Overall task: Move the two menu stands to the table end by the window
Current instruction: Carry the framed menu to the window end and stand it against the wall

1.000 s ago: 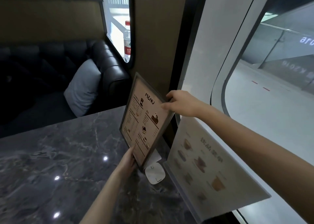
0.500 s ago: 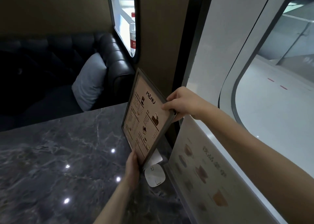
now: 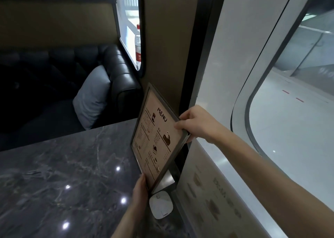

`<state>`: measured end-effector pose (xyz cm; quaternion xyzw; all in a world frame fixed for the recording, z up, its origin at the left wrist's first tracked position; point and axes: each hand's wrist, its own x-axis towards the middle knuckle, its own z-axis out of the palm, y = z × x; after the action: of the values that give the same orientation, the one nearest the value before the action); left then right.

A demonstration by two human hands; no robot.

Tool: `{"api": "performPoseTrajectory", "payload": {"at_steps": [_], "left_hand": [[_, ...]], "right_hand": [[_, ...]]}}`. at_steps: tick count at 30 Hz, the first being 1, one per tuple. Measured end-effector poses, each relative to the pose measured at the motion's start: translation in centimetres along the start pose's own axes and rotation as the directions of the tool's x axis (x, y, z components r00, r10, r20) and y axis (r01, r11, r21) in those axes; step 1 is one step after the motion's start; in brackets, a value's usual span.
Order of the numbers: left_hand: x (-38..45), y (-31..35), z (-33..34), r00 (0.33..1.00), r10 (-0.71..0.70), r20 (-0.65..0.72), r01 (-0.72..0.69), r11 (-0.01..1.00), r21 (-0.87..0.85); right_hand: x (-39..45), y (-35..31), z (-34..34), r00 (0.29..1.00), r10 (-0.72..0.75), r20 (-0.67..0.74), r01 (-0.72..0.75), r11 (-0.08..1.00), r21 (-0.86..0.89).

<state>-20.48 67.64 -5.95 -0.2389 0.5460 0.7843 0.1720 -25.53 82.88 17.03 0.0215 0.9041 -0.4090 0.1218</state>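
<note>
While both hands steer it, dark-framed beige "MENU" stand (image 3: 156,138) hangs tilted at table end by window. Right hand (image 3: 197,123) fingers (image 3: 180,124) pinch top-right frame corner, thumb on front: sets angle. Left hand (image 3: 140,188) fingers closed on bottom corner, guiding foot down; base hidden behind, contact w/ grey marble table (image 3: 63,174) unclear. Small white rounded-square device (image 3: 160,207) lies just below left fingers, so needs clearance. Second stand, pale blurred menu board (image 3: 213,194), below right forearm, against window wall, prob. already placed.
</note>
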Motion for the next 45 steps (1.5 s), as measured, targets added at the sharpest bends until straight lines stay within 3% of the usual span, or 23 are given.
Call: {"api": "performPoseTrajectory", "payload": {"at_steps": [4,14,17,24,38,42,45], "left_hand": [[0.7,0.0,0.6,0.998,-0.055,0.04,0.061,0.984,-0.167],[1.1,-0.2,1.8,0.996,-0.076,0.052,0.078,0.996,-0.037],[0.6,0.3,2.6,0.998,0.001,0.065,-0.003,1.0,0.03],[0.4,0.3,3.2,0.982,-0.049,0.18,0.058,0.997,-0.048],[0.3,0.3,3.0,0.982,0.0,0.191,-0.01,0.999,0.048],[0.2,0.3,2.5,0.985,-0.035,0.166,0.014,0.991,0.13],[0.3,0.2,2.1,0.996,0.057,0.07,-0.081,0.913,0.399]], "right_hand": [[0.1,0.2,-0.6,1.0,0.018,0.005,-0.018,1.0,0.01],[-0.1,1.2,-1.8,0.999,0.037,0.003,-0.037,0.996,0.083],[-0.2,1.4,-2.2,0.999,0.044,-0.006,-0.044,0.995,0.091],[-0.1,1.8,-2.7,0.999,0.048,0.004,-0.049,0.995,0.087],[0.0,2.1,-2.9,0.999,0.046,0.008,-0.047,0.995,0.089],[-0.3,2.3,-2.7,0.999,0.043,-0.009,-0.042,0.997,0.07],[-0.9,2.5,-2.4,0.999,0.043,-0.03,-0.042,0.999,0.029]]}}
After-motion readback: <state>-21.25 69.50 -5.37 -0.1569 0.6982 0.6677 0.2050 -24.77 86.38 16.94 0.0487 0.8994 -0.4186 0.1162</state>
